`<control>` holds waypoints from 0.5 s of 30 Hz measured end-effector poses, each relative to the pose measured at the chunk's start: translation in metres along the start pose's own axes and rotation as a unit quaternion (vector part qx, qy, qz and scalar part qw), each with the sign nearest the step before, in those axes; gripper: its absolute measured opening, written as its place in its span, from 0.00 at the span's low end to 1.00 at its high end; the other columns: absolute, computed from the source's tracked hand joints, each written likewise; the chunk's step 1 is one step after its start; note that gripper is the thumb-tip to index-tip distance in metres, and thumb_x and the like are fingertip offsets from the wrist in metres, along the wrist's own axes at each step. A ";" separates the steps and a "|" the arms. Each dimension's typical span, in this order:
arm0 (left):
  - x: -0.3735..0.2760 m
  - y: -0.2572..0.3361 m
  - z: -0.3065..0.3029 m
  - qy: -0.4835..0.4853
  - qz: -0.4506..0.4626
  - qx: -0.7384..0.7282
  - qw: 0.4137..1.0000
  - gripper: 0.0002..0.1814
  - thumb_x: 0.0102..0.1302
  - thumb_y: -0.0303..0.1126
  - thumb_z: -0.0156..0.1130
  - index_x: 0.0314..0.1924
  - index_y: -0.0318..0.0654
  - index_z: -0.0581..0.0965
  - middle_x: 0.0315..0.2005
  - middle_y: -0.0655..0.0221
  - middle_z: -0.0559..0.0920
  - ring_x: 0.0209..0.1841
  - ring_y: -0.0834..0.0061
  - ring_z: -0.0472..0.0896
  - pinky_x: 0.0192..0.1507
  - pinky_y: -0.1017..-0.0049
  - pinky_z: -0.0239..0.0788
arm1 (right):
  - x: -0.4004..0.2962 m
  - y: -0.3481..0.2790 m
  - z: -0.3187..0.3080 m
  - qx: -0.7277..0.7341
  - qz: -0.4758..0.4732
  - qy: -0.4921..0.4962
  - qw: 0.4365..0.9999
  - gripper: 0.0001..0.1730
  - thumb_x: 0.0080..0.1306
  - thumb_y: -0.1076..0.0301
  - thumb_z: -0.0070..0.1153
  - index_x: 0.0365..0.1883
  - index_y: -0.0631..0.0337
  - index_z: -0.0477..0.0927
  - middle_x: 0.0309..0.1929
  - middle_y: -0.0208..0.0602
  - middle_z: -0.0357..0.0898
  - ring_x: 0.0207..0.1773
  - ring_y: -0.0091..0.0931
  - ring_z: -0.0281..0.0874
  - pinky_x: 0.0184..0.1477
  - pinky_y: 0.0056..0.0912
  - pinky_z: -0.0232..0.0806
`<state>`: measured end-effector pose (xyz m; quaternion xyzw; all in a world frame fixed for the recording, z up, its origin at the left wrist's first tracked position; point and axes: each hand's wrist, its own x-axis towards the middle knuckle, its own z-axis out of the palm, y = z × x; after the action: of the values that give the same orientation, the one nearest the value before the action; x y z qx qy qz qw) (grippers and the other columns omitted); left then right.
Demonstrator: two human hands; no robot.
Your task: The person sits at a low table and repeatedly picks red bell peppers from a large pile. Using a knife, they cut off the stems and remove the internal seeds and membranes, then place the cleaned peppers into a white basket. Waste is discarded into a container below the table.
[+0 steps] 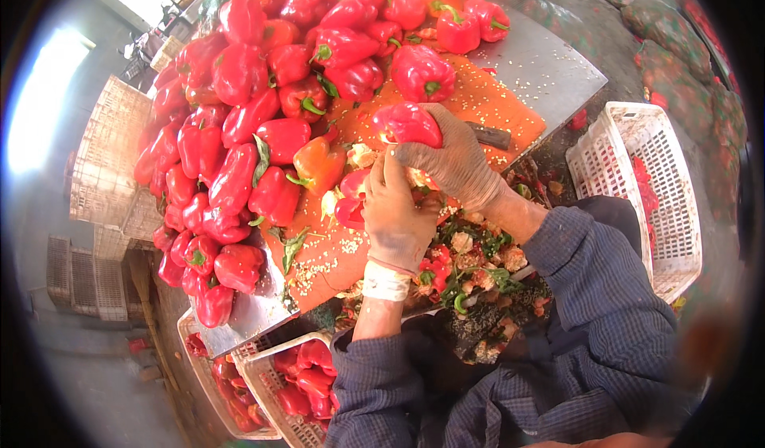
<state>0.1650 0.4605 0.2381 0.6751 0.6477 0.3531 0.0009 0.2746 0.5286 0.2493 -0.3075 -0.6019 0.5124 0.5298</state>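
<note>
My right hand (454, 155), in a soiled glove, grips a red bell pepper (407, 124) above the orange cutting mat (317, 269). Just below it is my left hand (397, 221), in a pale glove with a white wrap at the wrist. Its fingertips meet the pepper's lower edge, and whether they pinch anything is hidden. Beyond my right hand a dark wooden handle (491, 135) lies on the mat. Red pepper pieces (352, 200) and a pale seed core (361, 156) are beside my left hand. An orange-red pepper (320, 162) rests to their left.
A large heap of red bell peppers (239, 125) covers the left and far side of the metal table (538, 48). Cores and leaves (472, 269) lie below the near edge. White plastic crates (609, 149) stand right, and crates of peppers (257, 358) stand lower left. Filled mesh sacks (675, 77) lie far right.
</note>
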 end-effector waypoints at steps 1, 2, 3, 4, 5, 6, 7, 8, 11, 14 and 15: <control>0.000 -0.004 0.002 -0.010 -0.001 0.000 1.000 0.39 0.46 0.33 0.72 0.58 0.34 0.67 0.55 0.51 0.73 0.52 0.47 0.74 0.51 0.58 0.71 | -0.001 0.002 0.002 -0.022 -0.015 0.004 1.000 0.25 0.56 0.61 0.69 0.48 0.65 0.76 0.42 0.35 0.80 0.43 0.21 0.77 0.47 0.29 0.71; 0.000 -0.009 0.003 -0.021 -0.001 0.000 1.000 0.37 0.45 0.32 0.71 0.57 0.33 0.68 0.53 0.51 0.74 0.52 0.47 0.75 0.51 0.58 0.71 | -0.003 0.003 0.003 -0.045 -0.029 0.007 0.999 0.25 0.56 0.60 0.69 0.47 0.66 0.76 0.41 0.35 0.81 0.43 0.22 0.78 0.46 0.29 0.71; 0.000 -0.013 0.005 -0.031 -0.001 0.000 1.000 0.35 0.44 0.32 0.71 0.55 0.33 0.69 0.52 0.52 0.75 0.52 0.47 0.75 0.50 0.58 0.71 | -0.004 0.004 0.004 -0.068 -0.044 0.011 0.997 0.25 0.56 0.60 0.69 0.45 0.66 0.76 0.40 0.35 0.81 0.42 0.22 0.78 0.46 0.29 0.71; 0.000 -0.015 0.007 -0.033 0.001 -0.008 0.999 0.34 0.44 0.31 0.70 0.53 0.33 0.70 0.50 0.51 0.75 0.51 0.48 0.75 0.49 0.58 0.71 | -0.004 0.003 0.004 -0.070 -0.027 0.008 0.997 0.24 0.57 0.60 0.68 0.44 0.67 0.77 0.39 0.34 0.81 0.42 0.22 0.78 0.45 0.29 0.71; 0.001 -0.015 0.009 -0.037 0.001 -0.017 0.999 0.32 0.43 0.30 0.70 0.51 0.33 0.70 0.49 0.51 0.75 0.51 0.48 0.75 0.49 0.58 0.71 | -0.003 0.002 0.002 -0.073 -0.007 0.004 0.997 0.23 0.57 0.59 0.68 0.43 0.67 0.77 0.38 0.34 0.81 0.41 0.21 0.78 0.45 0.29 0.71; 0.001 -0.014 0.007 -0.039 0.002 -0.024 0.999 0.31 0.43 0.30 0.69 0.50 0.33 0.71 0.47 0.51 0.76 0.51 0.49 0.75 0.48 0.58 0.71 | -0.001 -0.001 0.002 -0.073 0.010 0.000 0.997 0.22 0.58 0.59 0.68 0.42 0.67 0.77 0.37 0.33 0.81 0.40 0.21 0.78 0.44 0.29 0.71; 0.001 -0.013 0.006 -0.018 0.006 -0.029 0.999 0.29 0.42 0.29 0.69 0.48 0.34 0.72 0.46 0.52 0.76 0.50 0.50 0.76 0.48 0.59 0.71 | 0.000 0.000 0.003 -0.041 0.027 -0.002 0.999 0.22 0.59 0.59 0.67 0.43 0.67 0.78 0.37 0.33 0.81 0.40 0.21 0.77 0.44 0.29 0.71; 0.000 -0.012 0.005 0.003 0.010 -0.035 0.999 0.27 0.42 0.28 0.69 0.46 0.34 0.73 0.44 0.53 0.77 0.49 0.51 0.76 0.47 0.59 0.72 | 0.002 0.002 0.005 -0.010 0.044 -0.004 0.999 0.22 0.59 0.59 0.66 0.43 0.67 0.78 0.37 0.33 0.81 0.39 0.21 0.77 0.43 0.29 0.70; 0.000 -0.010 0.003 0.019 0.032 -0.126 0.991 0.22 0.43 0.25 0.67 0.43 0.36 0.75 0.41 0.57 0.79 0.45 0.53 0.78 0.46 0.62 0.72 | 0.015 0.022 -0.003 0.093 0.142 0.014 0.985 0.21 0.61 0.59 0.65 0.45 0.67 0.79 0.37 0.32 0.82 0.39 0.20 0.77 0.43 0.30 0.70; 0.002 0.000 -0.002 0.011 0.065 -0.211 0.975 0.18 0.46 0.21 0.66 0.40 0.36 0.77 0.37 0.59 0.80 0.41 0.58 0.80 0.44 0.68 0.72 | 0.023 0.040 -0.008 0.086 0.210 0.001 0.974 0.22 0.63 0.58 0.63 0.48 0.67 0.79 0.39 0.32 0.82 0.39 0.20 0.76 0.43 0.29 0.70; 0.002 0.008 -0.001 0.013 0.071 -0.237 0.969 0.16 0.47 0.20 0.65 0.40 0.35 0.78 0.35 0.59 0.81 0.39 0.60 0.80 0.43 0.70 0.72 | 0.023 0.036 -0.011 0.057 0.228 -0.014 0.972 0.22 0.64 0.58 0.63 0.49 0.66 0.79 0.39 0.33 0.82 0.39 0.20 0.76 0.43 0.28 0.70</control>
<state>0.1713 0.4607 0.2432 0.6951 0.4957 0.5048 0.1276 0.2730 0.5634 0.2216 -0.3987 -0.4931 0.6573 0.4072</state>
